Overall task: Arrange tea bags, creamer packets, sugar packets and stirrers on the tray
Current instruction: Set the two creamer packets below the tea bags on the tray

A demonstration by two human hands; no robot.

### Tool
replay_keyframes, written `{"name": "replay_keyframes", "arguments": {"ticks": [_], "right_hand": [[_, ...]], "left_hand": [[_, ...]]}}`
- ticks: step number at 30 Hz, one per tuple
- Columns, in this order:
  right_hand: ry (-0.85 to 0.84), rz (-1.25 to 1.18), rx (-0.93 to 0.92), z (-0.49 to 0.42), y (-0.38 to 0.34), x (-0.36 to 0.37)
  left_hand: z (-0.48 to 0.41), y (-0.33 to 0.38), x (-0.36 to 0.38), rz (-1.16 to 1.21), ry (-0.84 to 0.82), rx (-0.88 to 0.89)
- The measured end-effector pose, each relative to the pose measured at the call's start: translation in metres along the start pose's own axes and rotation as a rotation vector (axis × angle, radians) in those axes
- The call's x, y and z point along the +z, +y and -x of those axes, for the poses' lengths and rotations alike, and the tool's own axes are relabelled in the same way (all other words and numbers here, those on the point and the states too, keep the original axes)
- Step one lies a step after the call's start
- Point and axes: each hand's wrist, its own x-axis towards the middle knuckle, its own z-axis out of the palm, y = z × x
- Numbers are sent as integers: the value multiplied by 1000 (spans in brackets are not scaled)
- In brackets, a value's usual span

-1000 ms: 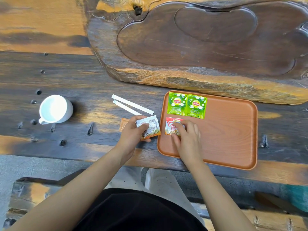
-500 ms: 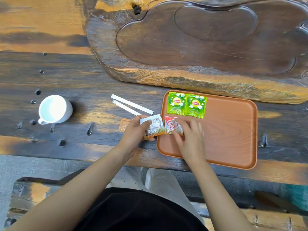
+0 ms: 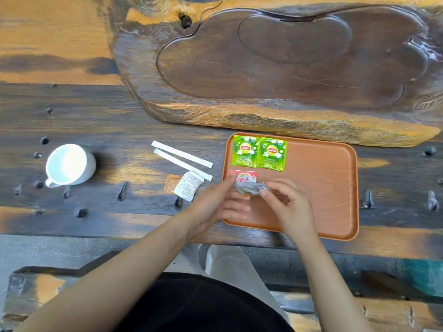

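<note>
An orange tray (image 3: 323, 188) lies on the dark wooden table. Two green tea bags (image 3: 259, 154) sit side by side in its far left corner. Below them lies a red-and-white creamer packet (image 3: 243, 177). Over the tray's left part, my left hand (image 3: 215, 204) and my right hand (image 3: 287, 202) both pinch a second packet (image 3: 251, 189), blurred, just above the creamer packet. Left of the tray, on the table, lie a white packet (image 3: 189, 185) over a brown sugar packet (image 3: 170, 183), and two white wrapped stirrers (image 3: 182, 156).
A white cup (image 3: 69, 165) stands on the table at the left. A large carved wooden slab (image 3: 287, 68) fills the back, just behind the tray. The table's front edge runs beneath my forearms.
My left hand carried one packet rightward from the table onto the tray. My right hand left the creamer packet and took the carried packet's other end. A white packet stays on the table.
</note>
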Motion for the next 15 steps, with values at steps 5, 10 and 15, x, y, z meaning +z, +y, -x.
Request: {"name": "replay_keyframes", "arguments": {"ticks": [5, 10, 15], "right_hand": [[-69, -17, 33, 8, 11, -15], [122, -322, 333, 8, 13, -10], [54, -283, 367, 4, 14, -6]], "left_hand": [[-3, -4, 5, -55, 4, 78], [-7, -9, 14, -367, 134, 321], [-10, -10, 19, -442, 147, 473]]}}
